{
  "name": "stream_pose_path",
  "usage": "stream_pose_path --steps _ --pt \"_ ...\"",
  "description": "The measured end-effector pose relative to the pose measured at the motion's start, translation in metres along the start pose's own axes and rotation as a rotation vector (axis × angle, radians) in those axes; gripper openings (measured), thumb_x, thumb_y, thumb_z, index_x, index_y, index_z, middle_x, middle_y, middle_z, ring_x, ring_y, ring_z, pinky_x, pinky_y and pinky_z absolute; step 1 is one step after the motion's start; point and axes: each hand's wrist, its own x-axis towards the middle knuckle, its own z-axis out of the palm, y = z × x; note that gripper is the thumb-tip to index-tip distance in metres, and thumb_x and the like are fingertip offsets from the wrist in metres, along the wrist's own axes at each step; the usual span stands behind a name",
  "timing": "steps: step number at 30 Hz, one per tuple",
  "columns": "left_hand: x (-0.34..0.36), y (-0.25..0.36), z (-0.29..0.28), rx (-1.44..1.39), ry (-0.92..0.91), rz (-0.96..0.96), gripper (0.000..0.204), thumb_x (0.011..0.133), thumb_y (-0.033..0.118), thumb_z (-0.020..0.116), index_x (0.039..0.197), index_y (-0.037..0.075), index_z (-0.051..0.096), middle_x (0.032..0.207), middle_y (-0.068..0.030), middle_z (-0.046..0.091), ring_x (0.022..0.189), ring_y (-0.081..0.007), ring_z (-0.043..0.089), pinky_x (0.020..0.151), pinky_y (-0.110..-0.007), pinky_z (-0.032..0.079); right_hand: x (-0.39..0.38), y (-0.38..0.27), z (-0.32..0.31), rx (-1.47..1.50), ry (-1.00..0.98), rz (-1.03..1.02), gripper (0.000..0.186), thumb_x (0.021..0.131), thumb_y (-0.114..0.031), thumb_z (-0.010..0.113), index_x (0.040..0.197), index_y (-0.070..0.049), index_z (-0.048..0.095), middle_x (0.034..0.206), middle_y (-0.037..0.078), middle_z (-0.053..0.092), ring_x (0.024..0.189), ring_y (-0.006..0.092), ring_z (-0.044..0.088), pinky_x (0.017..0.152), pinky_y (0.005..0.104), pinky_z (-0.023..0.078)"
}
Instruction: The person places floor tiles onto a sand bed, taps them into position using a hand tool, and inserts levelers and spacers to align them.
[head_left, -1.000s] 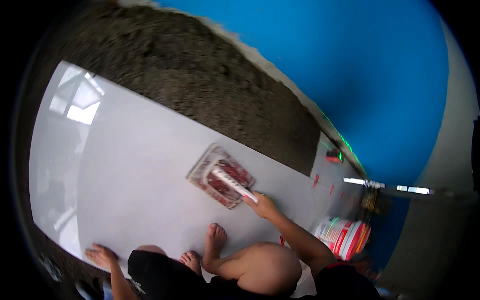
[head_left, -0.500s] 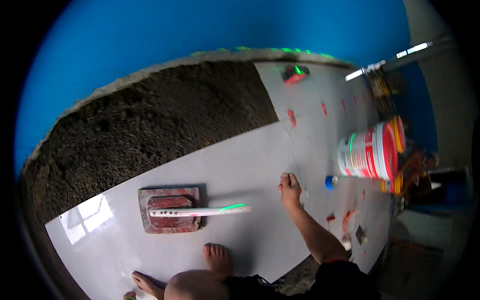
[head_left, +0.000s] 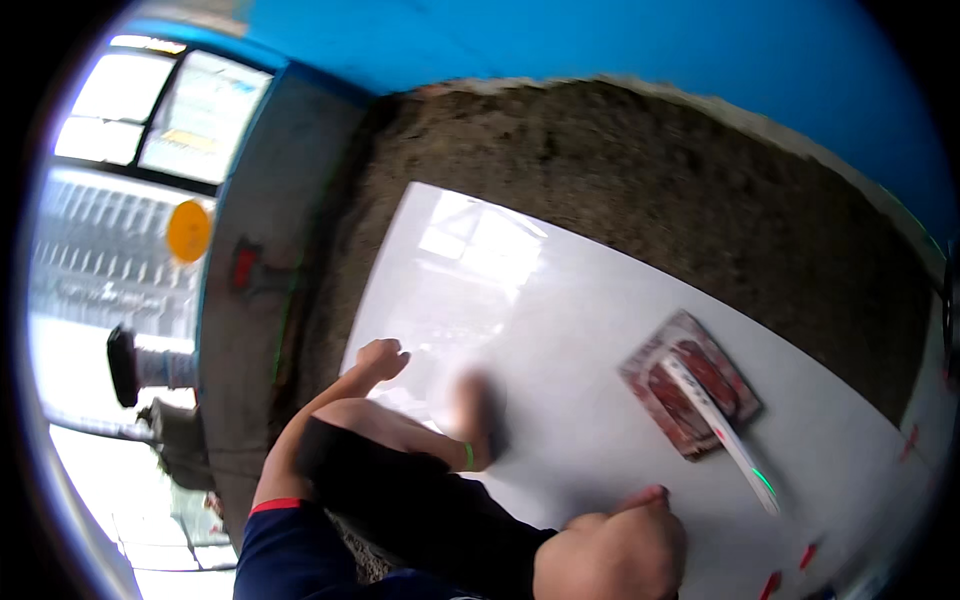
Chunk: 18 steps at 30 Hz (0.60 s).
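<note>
My left hand (head_left: 382,360), slightly blurred, is over the left edge of a large pale, glossy floor tile (head_left: 560,370). Its fingers are curled in, and I cannot make out whether anything is inside them. My right hand is out of view. Farther right on the tile lies a tile beater (head_left: 692,385), a square reddish, worn block with a long white handle slanting toward the lower right. Neither hand touches it. My blurred foot (head_left: 475,410) stands on the tile beside my left hand, and my other bent knee (head_left: 610,555) shows at the bottom.
Rough dark mortar (head_left: 620,170) borders the tile beneath a blue wall (head_left: 640,40). A grey ledge (head_left: 262,200) with a red-and-grey tool (head_left: 255,270) runs below a bright window (head_left: 130,110) at left. Small red tile wedges (head_left: 808,555) are at lower right.
My view has swung left, bringing in the window, the ledge and my left hand. My right hand and the buckets have left the picture. The tile beater still lies on the tile.
</note>
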Motion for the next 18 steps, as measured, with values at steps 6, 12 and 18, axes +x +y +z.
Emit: stream_pose_path --steps 6,12,18 --pt "-0.089 -0.104 0.077 -0.184 0.194 -0.304 0.046 0.089 0.045 0.052 0.103 0.004 0.069 0.109 -0.0193 0.067 0.104 -0.0365 0.062 0.087 -0.046 0.051 0.008 -0.095 0.048 -0.22 -0.097 -0.225 0.024 0.089 -0.027 0.064 0.106 -0.011 0.061 0.089 0.012 0.063 0.075 0.0242 0.062 0.07 0.0341 0.052" --pt "-0.07 -0.054 0.095 -0.406 0.281 -0.101 0.045 0.088 0.044 0.058 0.114 0.009 0.065 0.111 -0.0142 0.067 0.106 -0.0343 0.062 0.088 -0.044 0.05 -0.022 -0.226 0.104 -0.079 -0.331 -0.62 0.032 0.087 -0.03 0.069 0.111 -0.01 0.063 0.095 0.016 0.068 0.081 0.0283 0.065 0.077 0.0349 0.053" --pt "-0.083 0.036 0.044 -0.862 0.111 0.652 0.052 0.09 0.037 0.064 0.131 0.007 0.055 0.126 -0.0169 0.06 0.114 -0.0328 0.059 0.098 -0.041 0.045 -0.337 -0.317 0.256 -0.194 -1.058 -0.691 0.022 0.096 -0.035 0.054 0.096 -0.013 0.054 0.066 -0.002 0.047 0.051 0.0085 0.046 0.045 0.0235 0.042"
